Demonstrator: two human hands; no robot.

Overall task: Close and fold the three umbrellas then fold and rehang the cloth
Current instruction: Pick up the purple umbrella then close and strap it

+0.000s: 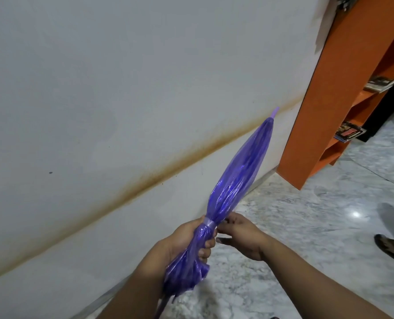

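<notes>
Left hand (186,240) comes up from the bottom edge, forearm angled toward the wall, fingers curled tight round the gathered canopy of the umbrella (237,180), just below the band (208,223) that cinches it. Fingertips wrap over the front of the plastic folds. Right hand (242,236) reaches in from the lower right, back of the hand up, fingers bent toward the band and the left fingers; whether they pinch the band or only touch it, I cannot tell, since the tips sit behind the plastic.

The umbrella is shut, purple and see-through, held in the air between both hands and slanting up to the right, its pale tip (275,111) pointing toward the shelf (324,111). Its loose skirt bunches out below the left hand, and the shaft runs down past the left wrist.

The count: one umbrella in sight, two hands, one band. One orange shelf stands against the white wall (99,88) with its brown stain line, holding two stacks of books (349,133). One sandalled foot (391,248) sits on the marble floor (306,215) at the right edge.
</notes>
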